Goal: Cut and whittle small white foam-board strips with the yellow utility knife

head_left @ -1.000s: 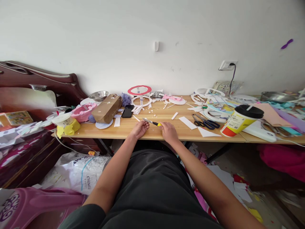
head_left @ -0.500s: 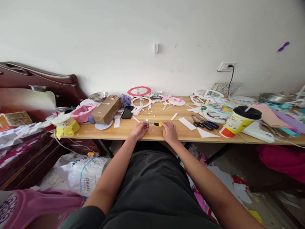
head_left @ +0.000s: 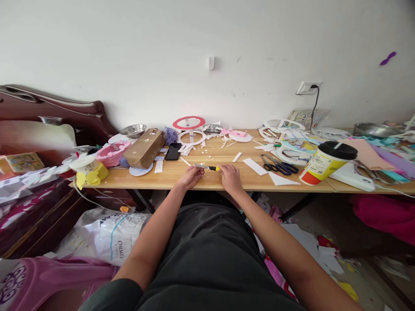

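2 hands, left hand (head_left: 192, 176) and right hand (head_left: 230, 176), pinch 1 knife (head_left: 207, 167).

Yellow-handled knife (head_left: 207, 167) lying level above the wooden table edge

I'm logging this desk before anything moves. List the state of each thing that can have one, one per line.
utility knife: blade out, held at the yellow handle by the right hand.
left hand: fingers at the blade end.
scissors: lying flat, shut.
paper cup: tipped on its side, lid on.
phone: screen dark.
brown paper bag: lying down.
wall plug: plugged in.
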Motion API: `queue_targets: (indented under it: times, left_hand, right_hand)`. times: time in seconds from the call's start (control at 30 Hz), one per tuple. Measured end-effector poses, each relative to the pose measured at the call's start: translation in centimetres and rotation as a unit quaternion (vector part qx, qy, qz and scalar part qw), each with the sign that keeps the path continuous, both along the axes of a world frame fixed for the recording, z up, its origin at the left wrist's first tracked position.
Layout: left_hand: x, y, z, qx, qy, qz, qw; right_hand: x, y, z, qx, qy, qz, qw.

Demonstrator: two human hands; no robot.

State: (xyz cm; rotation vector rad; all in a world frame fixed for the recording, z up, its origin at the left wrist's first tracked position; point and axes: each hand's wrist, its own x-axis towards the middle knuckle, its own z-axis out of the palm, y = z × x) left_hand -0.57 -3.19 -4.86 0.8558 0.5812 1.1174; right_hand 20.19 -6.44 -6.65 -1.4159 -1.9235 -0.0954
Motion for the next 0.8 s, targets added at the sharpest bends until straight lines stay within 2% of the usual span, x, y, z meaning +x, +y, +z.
queue_targets:
  times: [0.53, 0.7, 0.8]
  left_hand:
    - [-0.2, -0.8, 1.1, 0.002, -0.039, -0.014, 0.999]
    - [-0.4, -1.1, 1.4, 0.011, -0.050, -0.003, 0.999]
    - [-0.3, -0.9, 1.2, 0.014, -0.047, 0.009, 0.999]
  right_hand:
    - [0.0, 0.1, 0.1, -0.007, 0.032, -0.021, 0.999]
    - [0.3, 0.7, -0.1, -0.007, 0.063, -0.063, 0.996]
    - [0.5, 0.8, -0.2, -0.002, 0.065, -0.055, 0.996]
